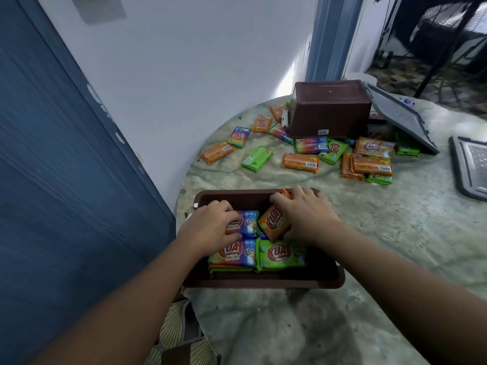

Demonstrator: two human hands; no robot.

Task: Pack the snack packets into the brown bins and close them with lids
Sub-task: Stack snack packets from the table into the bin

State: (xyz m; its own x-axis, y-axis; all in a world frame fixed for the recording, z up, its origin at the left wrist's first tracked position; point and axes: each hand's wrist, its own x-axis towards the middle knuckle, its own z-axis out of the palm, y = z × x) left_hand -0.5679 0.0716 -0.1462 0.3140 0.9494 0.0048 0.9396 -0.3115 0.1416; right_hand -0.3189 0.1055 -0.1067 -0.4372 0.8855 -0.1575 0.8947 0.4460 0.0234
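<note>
An open brown bin [263, 281] is seen at lower centre of the frame, standing on the marbled bench [369, 233] near its left edge. Packets lie inside it in layers: a multicoloured packet [234, 254] and a green packet [282, 255] are laid flat side by side on top at the near end.

The left hand [210, 225] is placed over a blue-purple packet [247, 222] at the bin's left side, fingers curled down onto it and thumb along its near edge. The right hand [303, 214] is closed over a tilted orange packet [272, 223] at the bin's far right; a second orange packet [287, 193] shows past the fingertips, though whether it is gripped too cannot be told.

Further up, loose snack packets [300, 162] in orange, green and multicolour are scattered across the bench at centre and centre right. Behind them, at upper centre right, a second brown bin [329, 109] is turned bottom-up. A grey lid [400, 119] is leaned tilted against its right side, lower edge among the packets. Another grey lid [471, 167] lies flat at the right edge of the frame, well apart from the near bin.
</note>
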